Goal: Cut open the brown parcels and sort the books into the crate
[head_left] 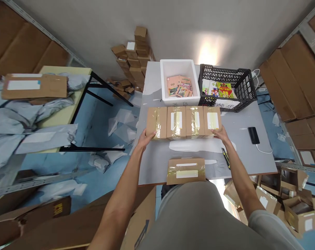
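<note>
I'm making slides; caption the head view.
Left hand and right hand clasp a row of four taped cardboard boxes at its ends.

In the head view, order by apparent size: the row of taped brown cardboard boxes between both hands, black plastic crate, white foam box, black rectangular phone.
1. Row of taped brown cardboard boxes and black plastic crate: too alike to rank
2. White foam box
3. Black rectangular phone

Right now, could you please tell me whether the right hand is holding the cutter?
No, the right hand holds a taped box, and the cutter lies on the table.
</note>
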`<act>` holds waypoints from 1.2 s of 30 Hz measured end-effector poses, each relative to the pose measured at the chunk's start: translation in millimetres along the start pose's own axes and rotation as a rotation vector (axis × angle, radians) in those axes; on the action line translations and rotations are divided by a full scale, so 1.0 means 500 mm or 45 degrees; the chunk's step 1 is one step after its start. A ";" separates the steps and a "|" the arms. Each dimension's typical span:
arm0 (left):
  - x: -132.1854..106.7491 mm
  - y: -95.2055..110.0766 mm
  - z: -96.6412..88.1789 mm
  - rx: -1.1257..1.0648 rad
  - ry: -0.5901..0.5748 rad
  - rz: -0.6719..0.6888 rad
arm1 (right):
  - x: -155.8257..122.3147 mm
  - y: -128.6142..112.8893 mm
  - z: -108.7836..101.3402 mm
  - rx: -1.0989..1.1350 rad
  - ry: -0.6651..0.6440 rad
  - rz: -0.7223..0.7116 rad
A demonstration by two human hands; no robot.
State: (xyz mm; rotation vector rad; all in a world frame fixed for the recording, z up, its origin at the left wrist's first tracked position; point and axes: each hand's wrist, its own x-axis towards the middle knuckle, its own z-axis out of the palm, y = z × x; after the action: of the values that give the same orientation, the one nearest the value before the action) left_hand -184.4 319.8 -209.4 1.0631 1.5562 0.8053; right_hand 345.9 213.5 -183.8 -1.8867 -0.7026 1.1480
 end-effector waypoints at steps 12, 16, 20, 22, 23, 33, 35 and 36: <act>-0.065 0.064 0.201 -0.021 0.017 0.081 | 0.015 0.019 -0.169 -0.081 0.141 -0.041; -0.152 -0.019 0.166 0.043 0.103 -0.107 | -0.055 0.120 -0.191 -0.403 0.177 0.080; -0.298 -0.109 0.138 0.021 0.041 -0.220 | -0.148 0.237 -0.223 -0.663 0.219 0.209; -0.363 -0.135 0.139 0.018 -0.004 -0.230 | -0.184 0.274 -0.230 -0.737 0.225 0.229; -0.390 -0.143 0.142 0.015 -0.031 -0.222 | -0.197 0.287 -0.231 -0.767 0.230 0.232; -0.501 -0.166 0.178 0.000 -0.210 0.050 | -0.243 0.270 -0.182 -0.791 0.095 0.087; -0.510 -0.173 0.176 0.063 -0.223 0.153 | -0.260 0.248 -0.161 -0.690 0.000 0.054; -0.514 -0.176 0.174 0.100 -0.228 0.215 | -0.271 0.234 -0.151 -0.622 -0.058 0.044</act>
State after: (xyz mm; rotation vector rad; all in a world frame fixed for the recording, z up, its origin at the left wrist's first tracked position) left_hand -102.2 46.6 -211.9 1.3009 1.3694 0.7451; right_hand 361.0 20.8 -201.4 -2.2853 -1.0528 1.1121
